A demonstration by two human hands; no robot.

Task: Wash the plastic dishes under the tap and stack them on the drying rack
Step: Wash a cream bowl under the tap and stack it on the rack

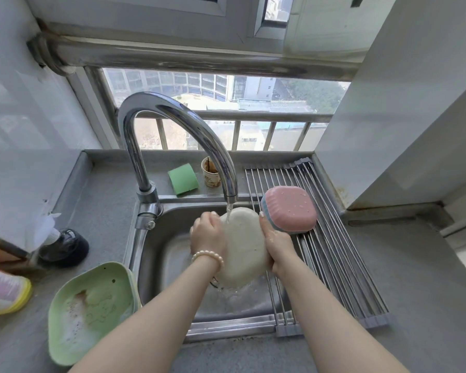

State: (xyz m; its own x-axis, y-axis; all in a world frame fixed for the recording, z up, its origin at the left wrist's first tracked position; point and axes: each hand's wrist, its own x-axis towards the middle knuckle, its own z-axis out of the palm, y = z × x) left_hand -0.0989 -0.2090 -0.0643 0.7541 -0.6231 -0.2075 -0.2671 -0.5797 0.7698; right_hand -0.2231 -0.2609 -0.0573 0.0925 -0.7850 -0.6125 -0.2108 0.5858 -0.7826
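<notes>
A cream plastic dish (244, 249) is tilted on edge over the steel sink (156, 265), under water running from the chrome tap (172, 117). My left hand (209, 234) grips its left rim. My right hand (276, 243) grips its right rim. A pink dish (291, 208) lies upside down on a blue one on the roll-up drying rack (331, 259) across the sink's right side. A green dish (92, 310) with soapy foam inside sits on the counter left of the sink.
A green sponge (183, 179) and a stained paper cup (210, 172) stand on the ledge behind the sink. A dark object (65, 247) and a yellow-orange scrubber (3, 292) lie at the far left. A wall corner (388, 157) rises to the right.
</notes>
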